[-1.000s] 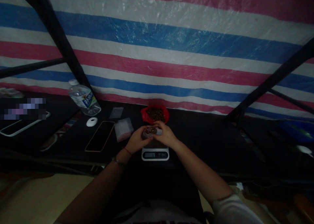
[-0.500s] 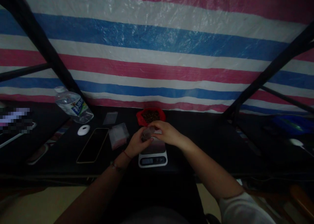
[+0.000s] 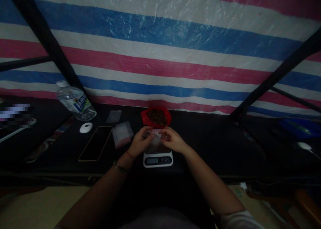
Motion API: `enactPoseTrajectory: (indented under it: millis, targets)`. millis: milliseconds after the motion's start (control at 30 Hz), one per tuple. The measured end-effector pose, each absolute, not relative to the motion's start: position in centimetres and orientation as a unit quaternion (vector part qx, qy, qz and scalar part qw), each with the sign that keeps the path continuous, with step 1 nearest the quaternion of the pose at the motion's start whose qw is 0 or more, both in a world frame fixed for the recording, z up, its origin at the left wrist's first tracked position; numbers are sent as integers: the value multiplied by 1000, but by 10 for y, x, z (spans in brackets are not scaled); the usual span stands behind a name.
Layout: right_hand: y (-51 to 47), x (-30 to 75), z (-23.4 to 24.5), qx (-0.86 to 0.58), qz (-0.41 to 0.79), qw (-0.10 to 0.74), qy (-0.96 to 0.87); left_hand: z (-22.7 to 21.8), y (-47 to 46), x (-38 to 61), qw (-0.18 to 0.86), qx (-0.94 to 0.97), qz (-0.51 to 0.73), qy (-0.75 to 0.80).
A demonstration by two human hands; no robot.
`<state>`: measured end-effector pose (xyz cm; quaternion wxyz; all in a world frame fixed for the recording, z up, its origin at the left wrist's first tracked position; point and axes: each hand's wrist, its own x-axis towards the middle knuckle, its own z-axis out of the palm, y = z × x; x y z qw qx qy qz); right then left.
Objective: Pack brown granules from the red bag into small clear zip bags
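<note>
A small clear plastic bag (image 3: 157, 139) hangs between my two hands above a white kitchen scale (image 3: 158, 160). My left hand (image 3: 140, 143) pinches the bag's left side with closed fingers. On the other side, my right hand (image 3: 175, 141) grips it between thumb and fingers. What lies inside the bag is too dim to make out. Just beyond my fingertips stands an open red bag (image 3: 143, 117) holding small brown pieces (image 3: 157, 116). The scale's display is lit, but its digits are unreadable.
Left of my hands lie a stack of clear zip bags (image 3: 122, 134), a single bag (image 3: 114, 116), a phone (image 3: 95, 143) and a white mouse-shaped object (image 3: 86, 127). A large water bottle (image 3: 76, 102) stands behind them. A striped plastic sheet (image 3: 160, 65) and dark metal bars (image 3: 47, 43) bound the table.
My hands have moved apart to opposite sides of the clear bag, and its rounded open shape has become flatter. My right hand has drawn back from the red bag. The view has shifted slightly.
</note>
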<state>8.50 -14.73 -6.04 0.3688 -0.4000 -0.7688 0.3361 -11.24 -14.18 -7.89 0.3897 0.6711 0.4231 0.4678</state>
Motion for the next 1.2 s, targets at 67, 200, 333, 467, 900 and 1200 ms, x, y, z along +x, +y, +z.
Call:
enactPoseTrajectory:
  millis: [67,200,333,467,900,1200]
  targets:
    - [-146,76,-72,-405,311,374,-774,-84,-141,-110,381,681,455,430]
    - [-143,64,-81,-425,249,384,-781,-93,-137,-107,349,684,462,444]
    - [-143,65,-80,-417,244,366,-795,-97,-133,-107,352,662,474,462]
    - [-144,67,-78,-408,245,320,-819,-94,-133,-107,355,641,484,479]
    - [-116,73,-86,-525,150,304,-781,-84,-140,-120,584,482,540,366]
    - [-138,71,-34,-413,185,415,-789,-61,-148,-132,739,476,418,227]
